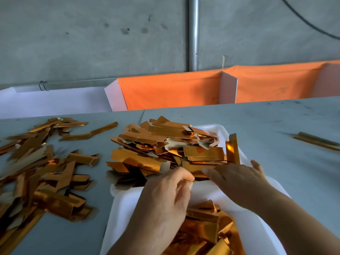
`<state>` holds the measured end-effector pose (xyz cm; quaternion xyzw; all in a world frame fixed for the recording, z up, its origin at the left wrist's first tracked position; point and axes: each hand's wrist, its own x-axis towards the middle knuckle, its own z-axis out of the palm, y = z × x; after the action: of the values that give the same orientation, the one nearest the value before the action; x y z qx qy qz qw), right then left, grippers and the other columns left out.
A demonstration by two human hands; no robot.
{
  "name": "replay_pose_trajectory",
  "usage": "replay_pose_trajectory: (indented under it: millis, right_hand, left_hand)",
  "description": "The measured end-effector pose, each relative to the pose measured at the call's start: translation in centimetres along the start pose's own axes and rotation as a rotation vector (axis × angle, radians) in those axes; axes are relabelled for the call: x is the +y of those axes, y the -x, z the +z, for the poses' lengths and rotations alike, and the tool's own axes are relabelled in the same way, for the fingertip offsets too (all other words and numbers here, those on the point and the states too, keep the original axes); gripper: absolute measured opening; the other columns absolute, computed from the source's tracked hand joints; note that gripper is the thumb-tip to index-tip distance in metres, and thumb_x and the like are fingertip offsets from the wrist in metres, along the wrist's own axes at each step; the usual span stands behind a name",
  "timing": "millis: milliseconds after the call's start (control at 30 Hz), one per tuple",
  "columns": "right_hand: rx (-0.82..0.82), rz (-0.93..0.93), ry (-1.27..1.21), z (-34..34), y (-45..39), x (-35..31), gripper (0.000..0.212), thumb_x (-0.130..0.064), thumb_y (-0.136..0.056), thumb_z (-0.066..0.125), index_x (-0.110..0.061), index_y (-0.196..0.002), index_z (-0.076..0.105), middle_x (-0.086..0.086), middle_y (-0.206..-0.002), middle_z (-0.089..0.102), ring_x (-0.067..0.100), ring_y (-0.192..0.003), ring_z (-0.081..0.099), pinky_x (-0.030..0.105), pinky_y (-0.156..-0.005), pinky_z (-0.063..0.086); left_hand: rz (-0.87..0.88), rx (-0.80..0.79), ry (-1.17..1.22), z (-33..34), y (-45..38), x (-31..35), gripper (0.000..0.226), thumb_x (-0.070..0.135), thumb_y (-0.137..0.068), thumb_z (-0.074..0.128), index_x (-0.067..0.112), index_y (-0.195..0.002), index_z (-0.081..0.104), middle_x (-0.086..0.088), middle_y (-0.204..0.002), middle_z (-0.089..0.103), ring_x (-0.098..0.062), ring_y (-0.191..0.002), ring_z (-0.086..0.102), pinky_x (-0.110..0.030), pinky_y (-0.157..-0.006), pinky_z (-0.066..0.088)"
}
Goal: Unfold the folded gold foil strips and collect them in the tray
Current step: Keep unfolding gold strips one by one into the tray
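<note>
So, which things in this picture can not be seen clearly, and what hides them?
- Left hand, head view: its fingertips curl out of sight, so what they pinch is unclear.
- Right hand: its palm covers the strips beneath; whether it grips one cannot be told.
- White tray: the strip heap hides most of its floor; the bottom edge cuts off its near end.
- Loose pile on the table: blurred, and cut off by the left edge.

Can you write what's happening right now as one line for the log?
left hand: pinching strip edge | right hand: flat on gold strips | white tray: heaped | loose pile: left on table
</note>
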<state>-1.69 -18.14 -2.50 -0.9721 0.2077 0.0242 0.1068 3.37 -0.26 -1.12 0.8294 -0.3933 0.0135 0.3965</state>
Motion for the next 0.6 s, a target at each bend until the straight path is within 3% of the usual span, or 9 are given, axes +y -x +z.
replay_pose_trajectory:
  millis: [100, 167, 333, 467, 533, 600]
  right_hand:
    - [0.145, 0.140, 0.016, -0.01, 0.06, -0.39, 0.073, -0.075, -0.077, 0.004, -0.040, -0.113, 0.058, 0.001, -0.130, 0.039, 0.023, -0.130, 0.038, 0.057, -0.112, 0.017]
    - [0.170, 0.215, 0.021, -0.20, 0.13, -0.66, 0.068, -0.076, -0.079, 0.010, -0.044, -0.120, 0.054, 0.004, -0.136, 0.033, 0.028, -0.134, 0.027, 0.060, -0.113, 0.012]
    - [0.102, 0.229, 0.025, -0.33, -0.14, 0.00, 0.065, -0.074, -0.084, 0.011, -0.039, -0.107, 0.061, 0.004, -0.144, 0.032, 0.029, -0.140, 0.019, 0.065, -0.112, 0.004]
    - [0.043, 0.224, 0.035, -0.17, -0.50, 0.29, 0.062, -0.068, -0.090, 0.010, -0.038, -0.111, 0.060, -0.005, -0.150, 0.029, 0.026, -0.145, 0.008, 0.065, -0.110, 0.001]
    - [0.055, 0.238, 0.021, -0.17, -0.49, 0.24, 0.058, -0.064, -0.093, 0.014, -0.033, -0.106, 0.061, -0.007, -0.145, 0.038, 0.023, -0.145, 0.010, 0.064, -0.111, 0.002]
    - [0.171, 0.216, 0.001, -0.27, -0.45, -0.03, 0.048, -0.057, -0.096, 0.023, -0.027, -0.106, 0.060, -0.007, -0.136, 0.045, 0.018, -0.141, 0.024, 0.061, -0.113, 0.006]
  left_hand:
    - [-0.009, 0.003, -0.006, 0.02, -0.02, -0.17, 0.013, 0.026, -0.093, 0.055, 0.038, -0.096, 0.061, 0.021, -0.089, 0.065, 0.011, -0.088, 0.060, -0.008, -0.075, 0.049]
    - [-0.014, 0.013, -0.005, -0.02, -0.05, -0.20, 0.014, 0.026, -0.092, 0.055, 0.038, -0.095, 0.061, 0.021, -0.088, 0.065, 0.012, -0.088, 0.060, -0.005, -0.073, 0.048]
    - [0.008, -0.009, 0.001, 0.00, 0.03, -0.10, 0.014, 0.025, -0.093, 0.055, 0.037, -0.093, 0.061, 0.020, -0.088, 0.066, 0.008, -0.088, 0.061, -0.010, -0.075, 0.050]
    - [0.026, -0.038, 0.025, 0.11, 0.08, 0.03, 0.014, 0.023, -0.093, 0.055, 0.034, -0.097, 0.063, 0.021, -0.087, 0.065, 0.009, -0.085, 0.060, -0.015, -0.074, 0.052]
    - [0.024, -0.044, 0.033, 0.12, 0.09, -0.03, 0.015, 0.023, -0.093, 0.055, 0.033, -0.098, 0.063, 0.021, -0.088, 0.066, 0.009, -0.085, 0.061, -0.015, -0.074, 0.052]
    - [0.021, -0.038, 0.044, 0.18, 0.01, -0.16, 0.015, 0.022, -0.093, 0.054, 0.034, -0.098, 0.063, 0.021, -0.088, 0.066, 0.010, -0.086, 0.060, -0.013, -0.075, 0.051]
